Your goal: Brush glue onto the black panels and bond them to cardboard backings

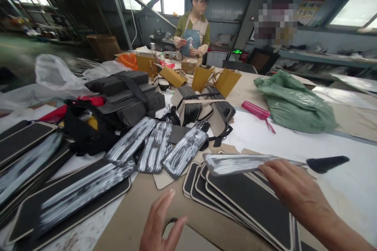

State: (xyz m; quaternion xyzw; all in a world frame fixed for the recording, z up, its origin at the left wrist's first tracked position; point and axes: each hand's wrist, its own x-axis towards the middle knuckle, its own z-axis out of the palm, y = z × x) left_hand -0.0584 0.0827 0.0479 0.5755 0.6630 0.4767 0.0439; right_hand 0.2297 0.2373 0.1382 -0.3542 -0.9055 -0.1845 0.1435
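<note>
My right hand (294, 188) pinches the end of a dark panel smeared with white paste (232, 163), held above a fanned stack of black panels with pale edges (250, 204). My left hand (161, 223) is near the front edge of the view with thumb and fingers apart, over brown board (126, 223). Beside its thumb lies a beige piece with a dark edge (191, 237), partly hidden by the hand. Left of the stack lie several white-smeared strips (185, 151). Another long smeared strip (85, 196) rests on black panels at the left.
Bundled dark panels (194, 106), grey padded pieces (126, 94) and a black bag (88, 125) crowd the middle. A green bag (297, 102), a pink roll (255, 110) and a black tapered object (326, 163) lie at the right. A person (193, 27) stands behind mustard pieces (226, 81).
</note>
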